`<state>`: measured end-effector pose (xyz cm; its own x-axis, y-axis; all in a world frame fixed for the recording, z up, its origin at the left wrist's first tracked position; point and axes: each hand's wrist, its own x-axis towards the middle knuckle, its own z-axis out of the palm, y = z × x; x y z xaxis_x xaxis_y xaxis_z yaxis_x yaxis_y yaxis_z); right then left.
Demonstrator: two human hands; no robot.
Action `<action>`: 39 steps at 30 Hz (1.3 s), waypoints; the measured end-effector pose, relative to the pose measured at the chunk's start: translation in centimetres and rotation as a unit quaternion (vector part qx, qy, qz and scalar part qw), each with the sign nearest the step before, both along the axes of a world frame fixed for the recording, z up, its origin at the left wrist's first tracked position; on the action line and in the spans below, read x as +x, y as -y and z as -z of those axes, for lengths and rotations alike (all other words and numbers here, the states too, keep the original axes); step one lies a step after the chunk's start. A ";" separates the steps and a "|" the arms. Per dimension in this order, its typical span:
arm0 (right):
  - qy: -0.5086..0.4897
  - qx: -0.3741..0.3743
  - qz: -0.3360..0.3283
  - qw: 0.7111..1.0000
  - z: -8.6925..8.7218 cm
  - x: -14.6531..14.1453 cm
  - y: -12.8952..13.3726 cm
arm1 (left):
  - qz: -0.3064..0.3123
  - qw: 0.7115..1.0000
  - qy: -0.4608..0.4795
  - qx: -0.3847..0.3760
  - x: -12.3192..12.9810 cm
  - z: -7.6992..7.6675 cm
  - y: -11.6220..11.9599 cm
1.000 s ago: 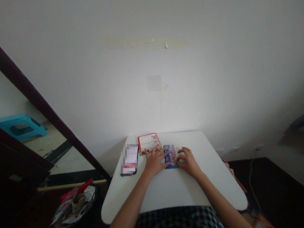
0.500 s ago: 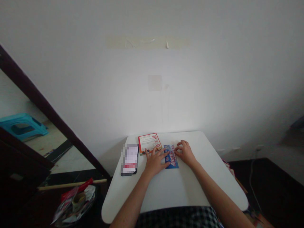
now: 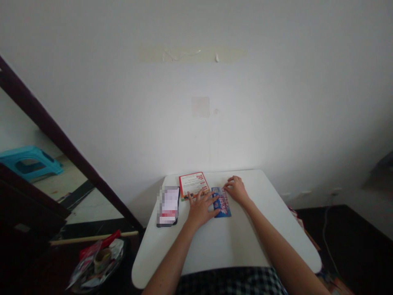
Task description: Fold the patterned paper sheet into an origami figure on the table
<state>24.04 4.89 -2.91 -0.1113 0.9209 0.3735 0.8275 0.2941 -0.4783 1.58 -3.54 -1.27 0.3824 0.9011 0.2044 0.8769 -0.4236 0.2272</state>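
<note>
A blue card with red and white print (image 3: 225, 208) lies flat on the white table (image 3: 221, 250). My left hand (image 3: 200, 209) is spread, its fingertips on the card's left edge and near the lower edge of a red-bordered leaflet (image 3: 193, 183). At the card's upper right corner is my right hand (image 3: 236, 188), with thumb and fingers drawn together; whatever they may pinch is too small to make out. To the left of the leaflet lies a phone (image 3: 169, 205), its screen lit and partly blurred out.
A bin full of rubbish (image 3: 101, 262) stands on the floor at the lower left. Behind the table rises a white wall (image 3: 260, 102). A blue stool (image 3: 33, 162) shows at the far left, beyond a dark frame.
My right hand has shifted slightly up and left along the card toward its top corner. My left hand has stayed in place.
</note>
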 end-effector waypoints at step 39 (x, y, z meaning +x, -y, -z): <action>-0.017 0.028 -0.103 0.994 1.1 1.0 0.1 | -0.008 1.000 -0.006 -0.012 0.1 -0.4 0.3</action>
